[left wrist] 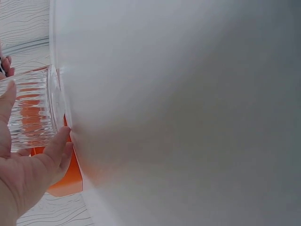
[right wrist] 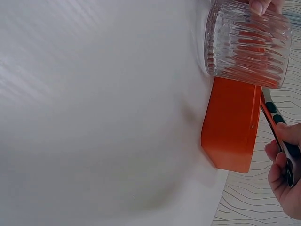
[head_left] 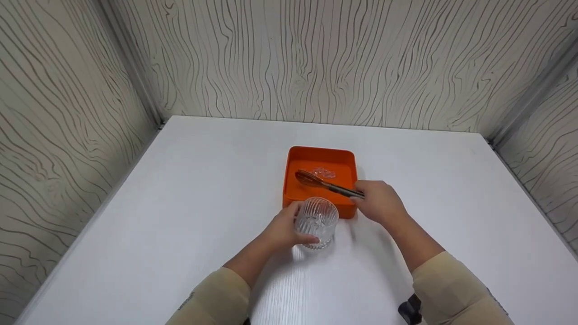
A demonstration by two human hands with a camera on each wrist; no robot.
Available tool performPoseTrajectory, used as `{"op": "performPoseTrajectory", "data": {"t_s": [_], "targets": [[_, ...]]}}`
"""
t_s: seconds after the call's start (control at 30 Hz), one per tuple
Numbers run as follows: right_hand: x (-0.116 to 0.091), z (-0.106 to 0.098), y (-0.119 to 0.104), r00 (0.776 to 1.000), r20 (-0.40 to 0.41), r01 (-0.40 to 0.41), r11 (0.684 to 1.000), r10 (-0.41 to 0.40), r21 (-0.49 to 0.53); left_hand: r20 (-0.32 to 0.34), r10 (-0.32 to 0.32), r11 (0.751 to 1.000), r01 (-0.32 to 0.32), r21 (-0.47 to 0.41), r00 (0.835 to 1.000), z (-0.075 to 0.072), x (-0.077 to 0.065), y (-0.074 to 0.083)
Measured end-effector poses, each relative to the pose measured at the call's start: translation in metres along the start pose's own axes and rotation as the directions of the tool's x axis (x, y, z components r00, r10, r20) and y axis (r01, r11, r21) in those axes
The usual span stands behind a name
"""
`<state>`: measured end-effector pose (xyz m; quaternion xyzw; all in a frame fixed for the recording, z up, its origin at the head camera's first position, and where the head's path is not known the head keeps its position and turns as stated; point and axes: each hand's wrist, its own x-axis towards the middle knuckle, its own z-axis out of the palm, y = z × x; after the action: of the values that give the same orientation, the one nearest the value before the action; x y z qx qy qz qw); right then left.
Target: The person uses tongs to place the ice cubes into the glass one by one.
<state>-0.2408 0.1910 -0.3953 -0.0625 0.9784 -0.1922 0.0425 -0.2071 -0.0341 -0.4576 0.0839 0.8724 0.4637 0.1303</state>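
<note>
A clear ribbed glass (head_left: 317,221) stands upright at the near side of a square orange box (head_left: 347,210). My left hand (head_left: 281,231) grips it from the left, fingers and thumb around its side. In the left wrist view, fingertips (left wrist: 65,134) reach low on the glass (left wrist: 35,110). Tongs (head_left: 336,188) with dark handle grips are in my right hand (head_left: 380,201), held over the box's right side. Their tips hang above the inside of the box, beside several clear, ice-like pieces (head_left: 324,172). Whether the tongs pinch a piece is too small to tell.
A white table (head_left: 216,180) surrounds the box on all sides. Wood-grain patterned panels (head_left: 298,58) rise behind it and at the left and right. A small black object (head_left: 410,310) shows beside my right sleeve.
</note>
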Motion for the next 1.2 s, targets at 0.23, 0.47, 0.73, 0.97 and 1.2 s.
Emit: {"op": "performPoseTrajectory", "data": {"t_s": [0.23, 0.47, 0.73, 0.97, 1.2], "targets": [[-0.003, -0.01, 0.004, 1.0, 0.014, -0.008, 1.0, 0.008, 0.027, -0.004, -0.001, 1.0, 0.001, -0.01, 1.0, 0.001, 0.0, 0.0], [-0.007, -0.019, 0.008, 0.999, -0.007, 0.034, 0.999, -0.034, 0.014, -0.009, -0.011, 1.0, 0.011, -0.015, 1.0, 0.001, -0.001, 0.001], [-0.014, -0.03, 0.013, 0.998, -0.02, 0.057, 0.998, -0.056, 0.011, -0.01, -0.026, 0.999, 0.026, -0.027, 1.0, 0.001, -0.001, 0.001], [-0.023, -0.037, 0.017, 0.997, -0.018, 0.081, 0.997, -0.08, 0.021, -0.009, -0.047, 0.998, 0.047, -0.038, 0.999, 0.002, 0.0, 0.0], [-0.037, -0.045, 0.027, 0.995, -0.018, 0.103, 0.994, -0.102, 0.035, -0.005, -0.033, 0.999, 0.033, -0.042, 0.999, 0.001, 0.0, 0.0]]}}
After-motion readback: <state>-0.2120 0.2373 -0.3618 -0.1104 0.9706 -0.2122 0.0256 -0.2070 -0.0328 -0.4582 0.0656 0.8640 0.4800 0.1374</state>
